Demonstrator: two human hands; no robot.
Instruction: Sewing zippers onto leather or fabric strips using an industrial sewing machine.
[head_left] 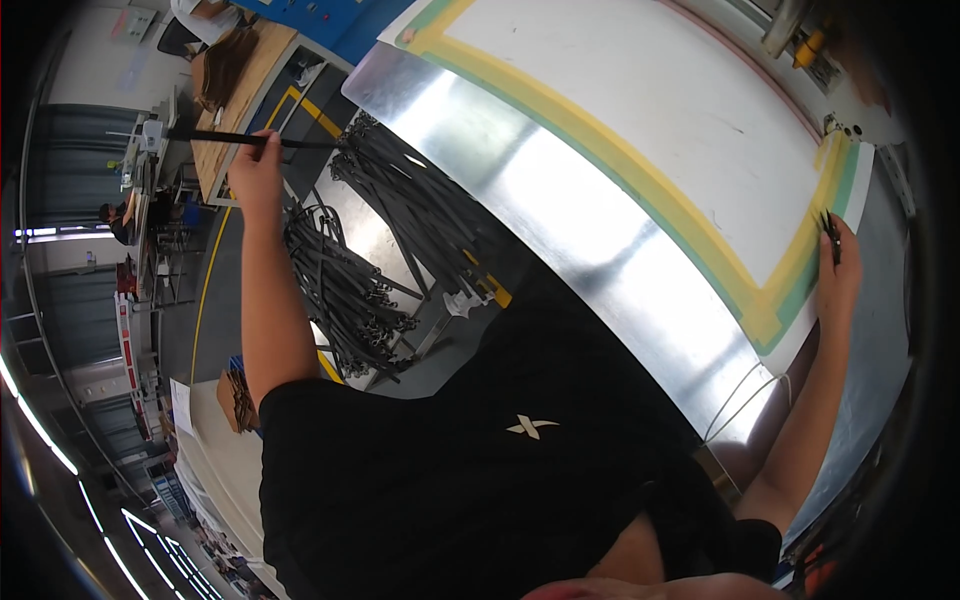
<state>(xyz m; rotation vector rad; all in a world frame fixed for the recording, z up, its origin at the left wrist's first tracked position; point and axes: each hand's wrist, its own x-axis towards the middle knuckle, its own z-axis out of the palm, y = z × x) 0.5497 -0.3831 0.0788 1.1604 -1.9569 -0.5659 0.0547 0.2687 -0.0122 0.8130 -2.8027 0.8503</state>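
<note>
My left hand (257, 172) is raised at the left, its fingers closed on a flat black strap (215, 136) that runs out to both sides of it. Below and to its right lie two heaps of similar black straps, a near heap (335, 275) and a far heap (405, 190), with small shiny fittings at their ends. Over at the right, my right hand (842, 275) is closed round a small black pointed tool (833, 235) whose kind I cannot make out. That hand is beside the taped corner of a white sheet (640, 110).
Yellow and green tape (620, 175) borders the white sheet on a shiny metal worktop (560, 180). A thin pale cable (745, 400) loops at its near corner. The strap heaps rest on a low metal surface (352, 215). A wooden-topped table (262, 75) stands far left; another person (122, 218) sits beyond.
</note>
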